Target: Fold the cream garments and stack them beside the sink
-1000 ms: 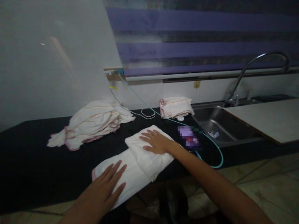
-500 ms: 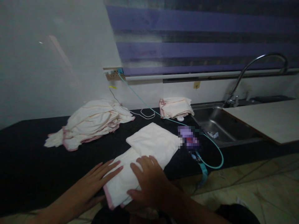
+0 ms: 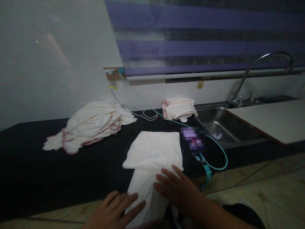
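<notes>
The folded cream cloth [image 3: 152,159] has swung round since half a second ago and now lies lengthwise, its near end hanging over the front edge of the black bench [image 3: 35,165]. Both hands have drawn back to that end: left hand [image 3: 114,213] and right hand [image 3: 178,190] lie flat on it, fingers spread, no grip. Just right of it lies a blurred phone [image 3: 193,140] with a teal cable [image 3: 214,149]; behind lie a loose cloth heap [image 3: 90,125] and a folded stack [image 3: 178,108].
</notes>
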`<action>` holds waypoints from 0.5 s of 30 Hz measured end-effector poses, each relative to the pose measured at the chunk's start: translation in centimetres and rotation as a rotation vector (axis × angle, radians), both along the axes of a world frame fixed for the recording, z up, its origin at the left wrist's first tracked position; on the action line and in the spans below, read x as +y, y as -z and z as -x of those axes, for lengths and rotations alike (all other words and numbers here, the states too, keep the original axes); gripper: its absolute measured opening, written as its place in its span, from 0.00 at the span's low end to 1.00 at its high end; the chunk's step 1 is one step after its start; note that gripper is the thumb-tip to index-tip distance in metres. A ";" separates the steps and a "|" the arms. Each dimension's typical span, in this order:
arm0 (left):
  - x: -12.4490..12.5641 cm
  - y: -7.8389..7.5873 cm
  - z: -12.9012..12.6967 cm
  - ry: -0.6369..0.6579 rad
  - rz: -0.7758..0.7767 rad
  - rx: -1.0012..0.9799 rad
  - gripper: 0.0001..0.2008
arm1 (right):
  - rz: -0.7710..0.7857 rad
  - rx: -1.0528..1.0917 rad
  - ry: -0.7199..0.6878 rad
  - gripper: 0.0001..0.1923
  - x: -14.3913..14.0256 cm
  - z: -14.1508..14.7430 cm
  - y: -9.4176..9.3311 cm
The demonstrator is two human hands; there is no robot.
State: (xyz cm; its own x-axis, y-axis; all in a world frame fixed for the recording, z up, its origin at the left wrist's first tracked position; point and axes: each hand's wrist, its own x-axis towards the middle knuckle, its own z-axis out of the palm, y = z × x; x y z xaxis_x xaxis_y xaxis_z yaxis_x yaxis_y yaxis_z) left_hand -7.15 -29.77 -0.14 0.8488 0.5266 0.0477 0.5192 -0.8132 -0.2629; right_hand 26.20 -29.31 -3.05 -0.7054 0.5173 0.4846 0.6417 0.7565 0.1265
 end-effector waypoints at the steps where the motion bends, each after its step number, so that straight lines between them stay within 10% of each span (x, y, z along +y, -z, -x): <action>1: 0.5 -0.3 -0.5 0.004 -0.002 0.021 0.51 | -0.017 0.006 0.008 0.20 -0.2 -0.2 0.2; 8: 4.8 -1.2 -1.6 0.021 0.026 0.029 0.56 | -0.052 -0.011 0.079 0.26 0.2 -0.2 1.6; 15: 5.5 -0.3 -3.5 0.081 -0.017 -0.243 0.21 | -0.089 -0.023 0.122 0.33 0.6 -0.7 2.3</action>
